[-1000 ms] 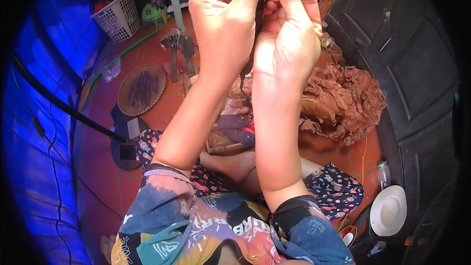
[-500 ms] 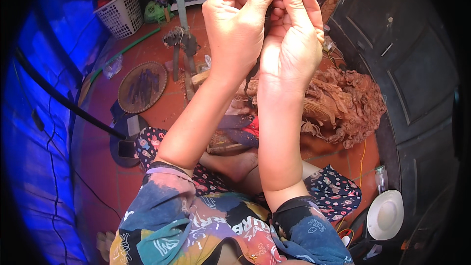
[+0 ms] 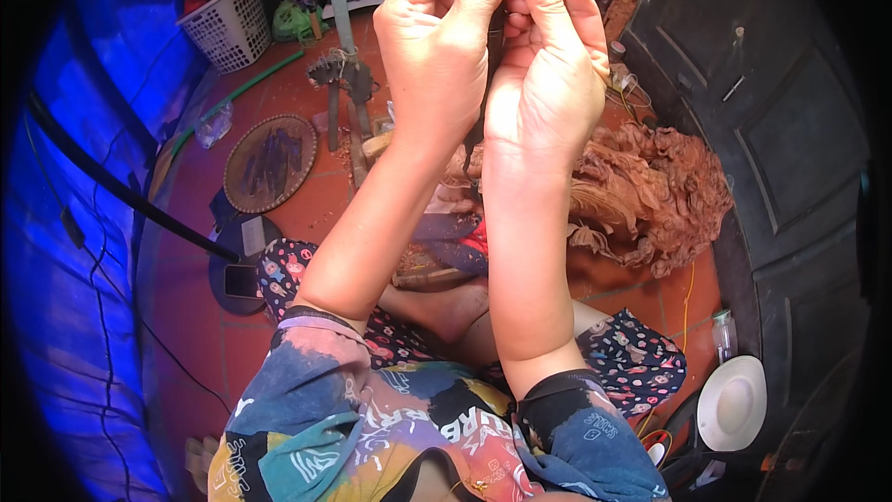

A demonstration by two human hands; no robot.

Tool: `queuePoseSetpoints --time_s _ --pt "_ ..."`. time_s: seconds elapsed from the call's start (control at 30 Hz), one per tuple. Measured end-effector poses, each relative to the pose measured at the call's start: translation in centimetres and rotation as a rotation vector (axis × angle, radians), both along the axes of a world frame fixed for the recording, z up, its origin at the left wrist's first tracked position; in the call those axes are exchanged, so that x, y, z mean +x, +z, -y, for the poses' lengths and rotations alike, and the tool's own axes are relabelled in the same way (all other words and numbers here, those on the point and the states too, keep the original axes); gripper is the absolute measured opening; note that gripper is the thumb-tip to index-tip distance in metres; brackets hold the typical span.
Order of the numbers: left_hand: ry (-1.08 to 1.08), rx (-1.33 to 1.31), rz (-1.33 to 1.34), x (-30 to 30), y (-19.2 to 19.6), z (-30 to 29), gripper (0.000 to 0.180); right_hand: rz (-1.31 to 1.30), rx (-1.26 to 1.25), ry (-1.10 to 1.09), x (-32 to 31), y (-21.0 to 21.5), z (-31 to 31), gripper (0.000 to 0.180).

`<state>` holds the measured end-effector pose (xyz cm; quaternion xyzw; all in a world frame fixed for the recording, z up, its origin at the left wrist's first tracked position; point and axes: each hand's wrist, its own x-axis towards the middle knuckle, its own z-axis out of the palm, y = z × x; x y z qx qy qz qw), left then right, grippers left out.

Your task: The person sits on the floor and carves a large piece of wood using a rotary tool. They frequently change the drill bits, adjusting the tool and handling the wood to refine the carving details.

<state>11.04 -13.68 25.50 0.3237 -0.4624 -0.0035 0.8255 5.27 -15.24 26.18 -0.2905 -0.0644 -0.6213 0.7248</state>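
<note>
Both arms are stretched forward, with the hands raised together at the top edge. My left hand [image 3: 435, 56] is closed in a pinch, thumb against the fingers, on something small and dark that I cannot make out. Close beside it, my right hand [image 3: 548, 84] turns its palm side up, thumb and fingers pinched around a thin piece mostly cut off by the picture's edge. Between the wrists a long dark strip [image 3: 495, 48] runs downward, partly hidden by the right hand. Below and to the right lies a large reddish-brown carved wood piece [image 3: 641, 195].
A round woven tray [image 3: 243, 188] with dark sticks lies on the tiled floor at left, near a phone [image 3: 242, 281]. Behind stands a white basket [image 3: 228, 26] beside a metal post [image 3: 337, 0]. A dark panelled door [image 3: 743, 84] and a white hat [image 3: 732, 404] are at right.
Both hands have shifted slightly left, still pinched close together. The dark strip between the wrists shows a little more. The things on the floor stay where they were.
</note>
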Motion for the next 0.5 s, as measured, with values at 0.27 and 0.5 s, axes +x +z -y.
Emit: queuePoseSetpoints --time_s 0.27,0.5 --pt "-0.008 -0.001 -0.021 0.0 -0.1 0.0 0.011 -0.042 0.005 0.009 -0.4 0.1 -0.4 0.026" --pt "-0.045 0.01 -0.045 0.4 -0.5 -0.1 0.013 -0.087 0.097 0.007 0.2 0.0 -0.3 0.029"
